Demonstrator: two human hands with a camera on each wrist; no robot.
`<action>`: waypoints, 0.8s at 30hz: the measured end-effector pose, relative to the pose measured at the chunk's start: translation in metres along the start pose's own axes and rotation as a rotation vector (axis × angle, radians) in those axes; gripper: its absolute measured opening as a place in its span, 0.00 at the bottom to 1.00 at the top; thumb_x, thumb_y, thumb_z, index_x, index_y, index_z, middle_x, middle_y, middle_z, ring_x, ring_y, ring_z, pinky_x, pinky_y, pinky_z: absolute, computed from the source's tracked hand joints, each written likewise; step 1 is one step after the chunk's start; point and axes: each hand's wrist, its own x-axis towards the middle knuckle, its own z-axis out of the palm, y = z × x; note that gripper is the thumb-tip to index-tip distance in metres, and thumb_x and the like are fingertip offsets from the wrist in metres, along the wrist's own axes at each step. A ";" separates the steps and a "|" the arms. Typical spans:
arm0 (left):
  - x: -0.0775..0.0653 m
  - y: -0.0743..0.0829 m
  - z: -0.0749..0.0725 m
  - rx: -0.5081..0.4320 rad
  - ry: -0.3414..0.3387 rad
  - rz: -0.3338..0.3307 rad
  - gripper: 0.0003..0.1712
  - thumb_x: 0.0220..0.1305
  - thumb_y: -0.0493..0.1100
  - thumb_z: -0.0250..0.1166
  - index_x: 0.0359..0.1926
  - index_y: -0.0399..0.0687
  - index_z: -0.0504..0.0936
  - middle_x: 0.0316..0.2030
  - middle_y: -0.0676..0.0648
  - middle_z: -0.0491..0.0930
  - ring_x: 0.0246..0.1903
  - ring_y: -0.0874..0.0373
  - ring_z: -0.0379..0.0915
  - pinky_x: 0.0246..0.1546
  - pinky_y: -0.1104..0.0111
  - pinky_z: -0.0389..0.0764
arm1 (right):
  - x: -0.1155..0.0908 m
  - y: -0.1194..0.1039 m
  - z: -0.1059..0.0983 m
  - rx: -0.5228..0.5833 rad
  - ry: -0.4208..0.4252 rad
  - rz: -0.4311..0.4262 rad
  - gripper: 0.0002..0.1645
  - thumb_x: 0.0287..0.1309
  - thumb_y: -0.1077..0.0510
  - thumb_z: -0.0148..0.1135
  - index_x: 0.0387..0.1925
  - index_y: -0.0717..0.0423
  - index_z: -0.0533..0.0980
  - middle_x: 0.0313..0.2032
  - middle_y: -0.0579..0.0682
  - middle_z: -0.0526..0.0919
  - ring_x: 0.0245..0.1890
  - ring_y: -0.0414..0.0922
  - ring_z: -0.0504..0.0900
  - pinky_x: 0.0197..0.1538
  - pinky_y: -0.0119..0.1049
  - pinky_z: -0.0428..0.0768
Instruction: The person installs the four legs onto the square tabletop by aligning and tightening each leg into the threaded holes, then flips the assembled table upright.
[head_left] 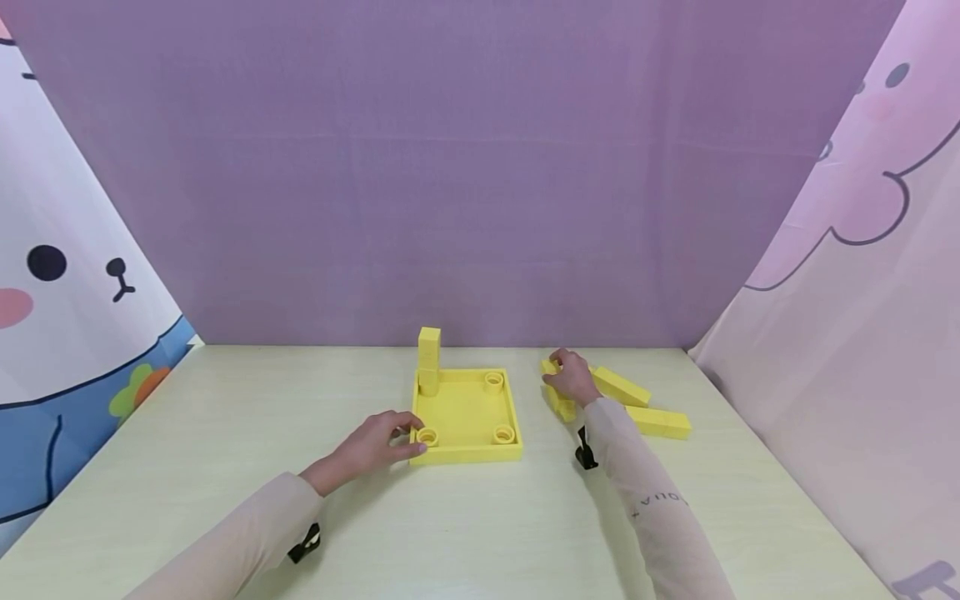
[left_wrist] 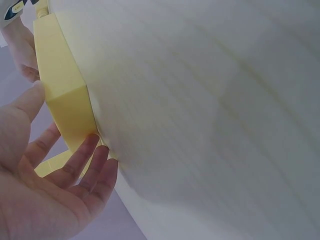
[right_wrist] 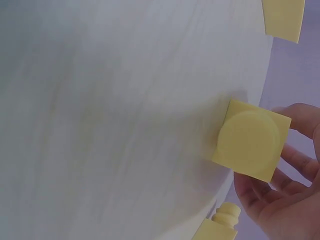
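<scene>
A yellow square base (head_left: 465,455) with a raised rim lies on the table, with round sockets showing in three corners. A yellow square post (head_left: 429,348) stands upright in its far left corner. My left hand (head_left: 377,442) holds the near left corner; in the left wrist view its thumb and fingers lie on different sides of the base (left_wrist: 65,75). To the right of the base, my right hand (head_left: 572,379) grips another yellow post (right_wrist: 250,144) near the tabletop. The end of that post, square with a round recess, faces the right wrist camera.
Two more yellow posts, one angled (head_left: 621,387) and one nearly sideways (head_left: 658,422), lie beside the right hand. A post with a ridged round peg (right_wrist: 226,215) shows low in the right wrist view. A purple cloth (head_left: 450,183) hangs behind the table, with printed curtains at both sides.
</scene>
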 end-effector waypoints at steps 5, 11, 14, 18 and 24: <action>0.000 0.000 0.000 0.001 0.002 0.009 0.17 0.56 0.48 0.65 0.42 0.41 0.78 0.41 0.47 0.80 0.44 0.49 0.74 0.47 0.55 0.76 | 0.000 0.000 0.000 -0.008 -0.008 0.012 0.27 0.54 0.58 0.61 0.54 0.65 0.67 0.53 0.64 0.72 0.53 0.57 0.71 0.53 0.49 0.74; 0.000 0.000 0.000 0.008 0.002 0.003 0.18 0.56 0.48 0.65 0.43 0.41 0.78 0.41 0.47 0.80 0.44 0.49 0.74 0.47 0.55 0.77 | -0.001 -0.001 0.001 -0.017 0.012 -0.001 0.25 0.54 0.58 0.62 0.53 0.64 0.69 0.51 0.63 0.74 0.51 0.56 0.73 0.50 0.48 0.75; 0.001 -0.001 0.000 0.013 0.003 -0.001 0.18 0.56 0.49 0.65 0.43 0.41 0.78 0.41 0.47 0.80 0.44 0.49 0.74 0.47 0.55 0.77 | -0.001 -0.002 0.001 -0.021 0.026 -0.021 0.23 0.54 0.59 0.62 0.51 0.64 0.70 0.50 0.63 0.75 0.50 0.56 0.74 0.49 0.47 0.76; 0.001 -0.001 0.000 0.013 0.003 -0.004 0.18 0.56 0.49 0.65 0.43 0.42 0.78 0.41 0.47 0.80 0.44 0.49 0.74 0.47 0.55 0.76 | -0.002 -0.003 0.002 -0.023 0.039 -0.036 0.22 0.54 0.60 0.61 0.50 0.63 0.72 0.50 0.62 0.76 0.50 0.56 0.74 0.49 0.47 0.76; 0.001 -0.002 0.001 0.024 0.006 -0.011 0.18 0.56 0.49 0.65 0.43 0.43 0.78 0.41 0.48 0.80 0.44 0.50 0.74 0.47 0.56 0.77 | -0.004 -0.007 0.001 -0.034 0.053 -0.049 0.21 0.54 0.61 0.61 0.50 0.62 0.72 0.49 0.61 0.76 0.50 0.55 0.74 0.49 0.48 0.76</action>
